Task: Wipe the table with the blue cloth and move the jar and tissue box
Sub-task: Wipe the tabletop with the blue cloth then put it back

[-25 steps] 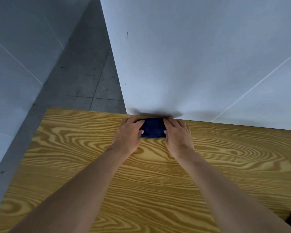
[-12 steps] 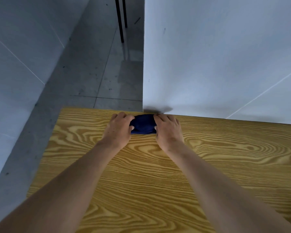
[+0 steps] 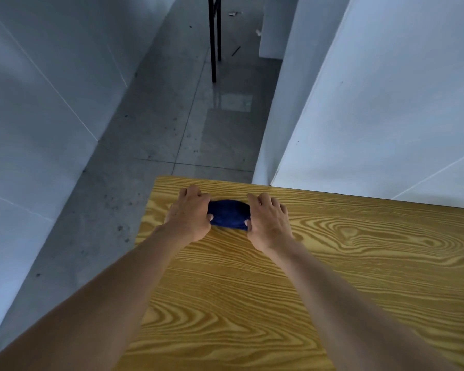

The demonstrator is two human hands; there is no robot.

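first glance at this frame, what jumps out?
The bunched blue cloth, dark against the yellow wood-grain table, sits near the table's far left corner. The left hand and right hand press on either end of it, bare forearms reaching in from the bottom of the view. Beyond the table edge lies grey tiled floor between white walls; no jar or tissue box is in view.

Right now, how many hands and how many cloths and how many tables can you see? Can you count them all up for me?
Hands: 2, the left hand and the right hand, each gripping one end of the cloth.
Blue cloths: 1, the bunched blue cloth on the table.
Tables: 1, the wooden table.
Jars and tissue boxes: 0 in view.
Total: 4
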